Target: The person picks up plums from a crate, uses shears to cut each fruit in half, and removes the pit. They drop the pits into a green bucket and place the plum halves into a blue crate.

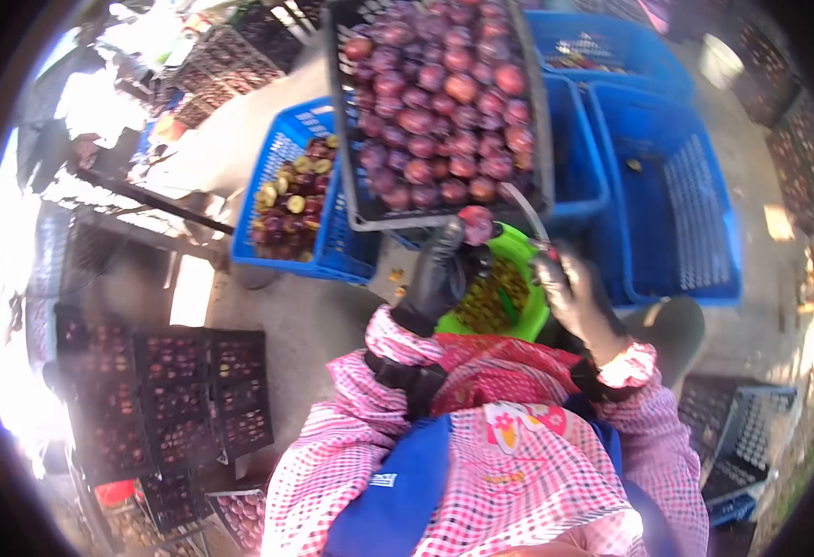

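Observation:
In my left hand [435,274], gloved in black, the fingers are closed around a red plum [476,225]. My right hand [576,295], also gloved, grips a knife with a curved, thin blade [527,212] that points up and left toward the plums. The blade appears apart from the held plum. Between my hands and below them sits a bright green bowl [539,316] with yellowish-brown bits, perhaps pits, and a green object inside. Just beyond my hands stands a dark crate [397,224] heaped with whole plums.
Left of the plum crate is a blue crate [309,270] with halved plums. More blue crates [681,299] stand at the right, one with a small piece inside. Black crates of fruit [170,399] are stacked at the lower left. A white bucket [721,62] stands at upper right.

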A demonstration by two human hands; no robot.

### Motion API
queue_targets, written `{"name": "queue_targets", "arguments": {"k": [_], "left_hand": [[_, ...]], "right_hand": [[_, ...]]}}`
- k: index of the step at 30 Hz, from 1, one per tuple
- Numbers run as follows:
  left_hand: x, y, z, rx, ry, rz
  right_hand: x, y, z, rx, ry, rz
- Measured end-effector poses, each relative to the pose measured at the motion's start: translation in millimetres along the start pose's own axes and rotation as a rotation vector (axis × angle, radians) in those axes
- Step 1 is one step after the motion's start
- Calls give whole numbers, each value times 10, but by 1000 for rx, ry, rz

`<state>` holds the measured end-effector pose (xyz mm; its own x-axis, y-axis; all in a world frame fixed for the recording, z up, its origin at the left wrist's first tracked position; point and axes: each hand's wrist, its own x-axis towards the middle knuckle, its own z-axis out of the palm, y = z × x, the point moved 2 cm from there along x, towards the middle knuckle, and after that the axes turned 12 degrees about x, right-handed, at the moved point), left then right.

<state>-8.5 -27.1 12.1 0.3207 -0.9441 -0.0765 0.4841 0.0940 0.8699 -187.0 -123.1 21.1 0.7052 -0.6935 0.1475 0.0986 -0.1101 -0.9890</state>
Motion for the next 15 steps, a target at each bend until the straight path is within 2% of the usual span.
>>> {"name": "queue_targets", "arguments": {"k": [2,3,4,5,8,11,15], "left_hand": [[-23,-31,-17,38,-42,47],[-26,-75,-20,-15,34,31],[-38,-98,-46,25,17,37],[-54,-112,-69,67,0,46],[-98,-109,-27,220,44,16],[-80,-140,-56,255,28,85],[-72,-130,-71,243,26,86]], "right_hand": [[-37,-105,85,-134,-17,-65],[-51,-145,123,-227,-16,-131],[-59,-146,147,-270,-18,-157],[-71,-182,161,-234,-68,-47],[-91,-143,203,-340,-65,-87],[-109,-148,239,-357,-48,-76],[-125,-129,267,-344,-46,-84]]}}
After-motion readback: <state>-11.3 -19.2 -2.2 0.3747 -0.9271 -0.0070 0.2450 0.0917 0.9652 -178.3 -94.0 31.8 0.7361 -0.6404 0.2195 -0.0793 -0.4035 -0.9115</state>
